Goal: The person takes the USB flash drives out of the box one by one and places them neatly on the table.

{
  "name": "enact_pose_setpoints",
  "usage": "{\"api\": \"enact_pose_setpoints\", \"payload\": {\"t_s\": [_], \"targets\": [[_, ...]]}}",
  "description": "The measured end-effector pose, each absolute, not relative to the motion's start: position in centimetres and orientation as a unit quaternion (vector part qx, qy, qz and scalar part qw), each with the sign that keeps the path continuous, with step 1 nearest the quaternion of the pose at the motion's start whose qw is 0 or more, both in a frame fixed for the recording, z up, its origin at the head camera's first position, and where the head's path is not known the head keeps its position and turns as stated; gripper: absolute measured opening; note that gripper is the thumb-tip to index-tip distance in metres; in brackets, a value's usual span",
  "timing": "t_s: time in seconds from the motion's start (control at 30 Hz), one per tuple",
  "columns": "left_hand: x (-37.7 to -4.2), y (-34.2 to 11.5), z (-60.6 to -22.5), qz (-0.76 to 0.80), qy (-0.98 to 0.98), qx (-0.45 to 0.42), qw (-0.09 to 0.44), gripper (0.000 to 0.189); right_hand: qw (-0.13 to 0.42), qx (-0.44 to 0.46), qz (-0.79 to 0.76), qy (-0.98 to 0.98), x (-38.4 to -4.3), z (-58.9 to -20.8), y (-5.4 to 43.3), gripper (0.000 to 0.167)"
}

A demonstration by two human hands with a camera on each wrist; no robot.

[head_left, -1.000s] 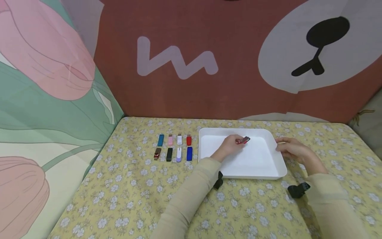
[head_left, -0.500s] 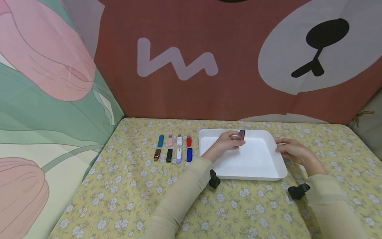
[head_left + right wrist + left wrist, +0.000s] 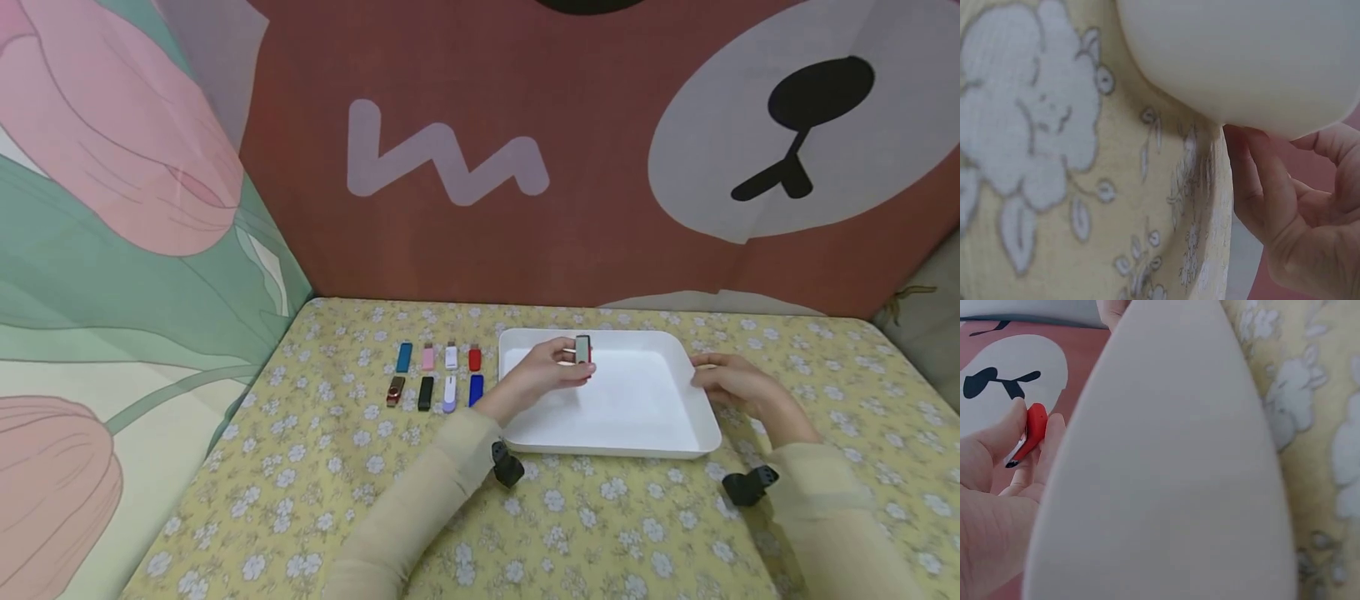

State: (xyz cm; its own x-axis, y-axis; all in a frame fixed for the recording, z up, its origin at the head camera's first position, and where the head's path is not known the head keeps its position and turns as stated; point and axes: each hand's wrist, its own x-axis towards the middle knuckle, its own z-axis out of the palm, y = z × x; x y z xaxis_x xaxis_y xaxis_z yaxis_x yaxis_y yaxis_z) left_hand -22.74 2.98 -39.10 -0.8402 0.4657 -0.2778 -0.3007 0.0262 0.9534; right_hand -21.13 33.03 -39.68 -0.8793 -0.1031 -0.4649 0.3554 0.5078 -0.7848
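Note:
My left hand (image 3: 534,377) pinches a red and silver USB stick (image 3: 582,350) between thumb and fingers, over the left part of a white tray (image 3: 630,408). In the left wrist view the red USB stick (image 3: 1036,424) is tilted, its dark tip pointing down. My right hand (image 3: 738,387) holds the tray at its right wall. The right wrist view has the fingers (image 3: 1266,169) at the tray's lower edge and the thumb higher along its side. No other object lies on the tray's visible floor.
Left of the tray, USB sticks lie in two rows: teal (image 3: 403,357), pink (image 3: 428,359), white (image 3: 451,358) and red (image 3: 475,360) ones behind; brown (image 3: 395,391), black (image 3: 425,393), lavender (image 3: 449,395) and blue (image 3: 476,389) ones in front. A flowered cloth (image 3: 300,500) covers the table.
My left hand has moved left across the tray with the USB stick, turning the stick from lying sideways to upright. The right hand stays at the tray's right wall.

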Motion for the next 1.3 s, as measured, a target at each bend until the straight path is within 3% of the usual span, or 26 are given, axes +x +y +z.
{"api": "enact_pose_setpoints", "payload": {"t_s": [0.4,1.3], "targets": [[-21.2,0.7,-39.0,0.680,0.678,0.059,0.272,0.020,0.216,0.069,-0.479,0.848,-20.7,-39.8,32.6,0.070],[-21.3,-3.0,-38.9,0.655,0.714,0.035,0.247,0.032,0.201,0.068,-0.480,0.851,-20.1,-39.5,32.1,0.068]]}}
